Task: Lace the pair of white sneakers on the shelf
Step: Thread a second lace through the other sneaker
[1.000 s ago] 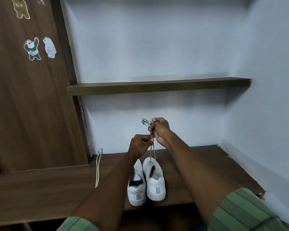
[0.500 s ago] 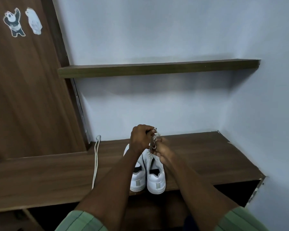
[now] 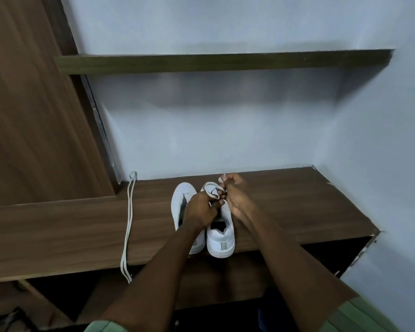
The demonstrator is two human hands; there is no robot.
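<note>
Two white low-top sneakers (image 3: 203,221) stood side by side, heels toward the person, on the dark brown wooden shelf (image 3: 297,207). Over the right sneaker, the left hand (image 3: 201,209) and right hand (image 3: 235,200) each had a pinching grip on its white flat lace (image 3: 213,189). A second white lace (image 3: 128,224) lay loose to the left, its end hanging over the shelf's front edge.

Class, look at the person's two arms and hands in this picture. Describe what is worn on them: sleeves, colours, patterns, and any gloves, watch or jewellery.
Both forearms are bare. The left hand and right hand wear no gloves, and no watch, ring or bracelet shows. Short sleeves reach only the upper arms: the left sleeve and right sleeve are green cloth, and the right one shows darker stripes. The left sleeve is barely in view.
</note>
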